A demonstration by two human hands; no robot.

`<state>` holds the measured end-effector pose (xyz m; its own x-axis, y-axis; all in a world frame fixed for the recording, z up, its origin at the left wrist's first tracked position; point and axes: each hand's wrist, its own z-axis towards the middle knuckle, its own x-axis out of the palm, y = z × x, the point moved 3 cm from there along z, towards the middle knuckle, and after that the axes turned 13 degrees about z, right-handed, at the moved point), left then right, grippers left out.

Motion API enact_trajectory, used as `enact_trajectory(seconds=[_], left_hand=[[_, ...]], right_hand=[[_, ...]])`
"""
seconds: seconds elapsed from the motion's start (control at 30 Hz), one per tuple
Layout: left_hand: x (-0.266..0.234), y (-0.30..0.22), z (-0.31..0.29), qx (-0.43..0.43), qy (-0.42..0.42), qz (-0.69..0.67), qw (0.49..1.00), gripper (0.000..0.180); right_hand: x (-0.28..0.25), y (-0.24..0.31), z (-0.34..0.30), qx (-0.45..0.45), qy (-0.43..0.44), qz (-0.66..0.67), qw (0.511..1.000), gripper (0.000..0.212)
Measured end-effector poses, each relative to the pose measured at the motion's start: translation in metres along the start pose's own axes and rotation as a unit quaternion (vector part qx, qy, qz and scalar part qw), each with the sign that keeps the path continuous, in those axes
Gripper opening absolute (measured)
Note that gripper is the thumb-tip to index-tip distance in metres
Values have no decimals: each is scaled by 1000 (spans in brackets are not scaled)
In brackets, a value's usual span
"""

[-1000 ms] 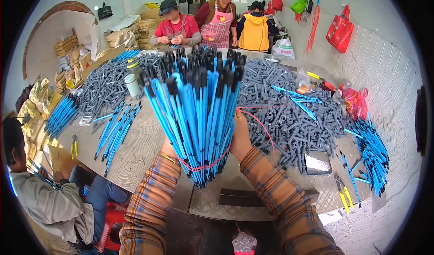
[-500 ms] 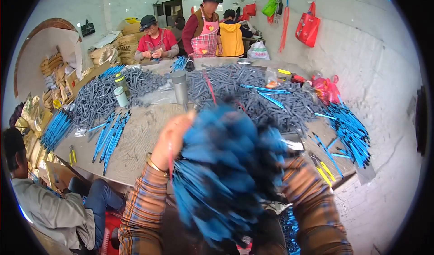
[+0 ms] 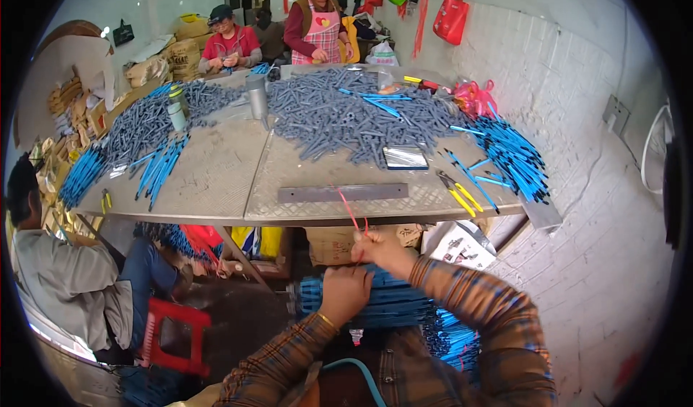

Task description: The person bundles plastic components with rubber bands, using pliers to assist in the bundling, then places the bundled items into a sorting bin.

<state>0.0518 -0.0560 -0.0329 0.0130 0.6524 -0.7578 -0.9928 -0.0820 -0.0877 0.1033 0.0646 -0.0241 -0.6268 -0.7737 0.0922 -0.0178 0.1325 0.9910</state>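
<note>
A thick bundle of blue sticks with dark ends (image 3: 395,300) lies sideways over my lap, below the table's front edge. My left hand (image 3: 345,293) rests closed against its near left part, fingers curled at the base of a red string (image 3: 349,206). Just above and to the right, my right hand (image 3: 386,251) pinches that string, whose loose end rises over the table edge. How the string runs round the bundle is hidden by my hands. More blue sticks (image 3: 453,340) stand lower, beside my right forearm.
The table (image 3: 216,190) bears heaps of grey tubes (image 3: 346,111), yellow-handled pliers (image 3: 460,192), a dark metal bar (image 3: 343,192), a steel flask (image 3: 257,98) and blue stick piles (image 3: 509,154). A red stool (image 3: 177,335) and a seated person (image 3: 68,277) are at left; other people work behind the table.
The blue bundle, held up and blurred before, has come down onto my lap and lies sideways. My hands have moved down close together, with the red string between them. The view has shifted.
</note>
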Motion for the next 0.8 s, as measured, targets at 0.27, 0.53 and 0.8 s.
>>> enact_trajectory(seconds=[0.27,0.53,0.8], left_hand=[[28,-3,-10,-56,87,-29,994,12],[75,17,-6,-141,230,-39,962,13],[36,25,18,53,20,-95,994,28]], right_hand=[[0,-22,-40,-56,-128,347,927,37],[21,-65,-80,-25,-120,122,985,33],[-3,-89,-75,-7,-102,199,975,29]])
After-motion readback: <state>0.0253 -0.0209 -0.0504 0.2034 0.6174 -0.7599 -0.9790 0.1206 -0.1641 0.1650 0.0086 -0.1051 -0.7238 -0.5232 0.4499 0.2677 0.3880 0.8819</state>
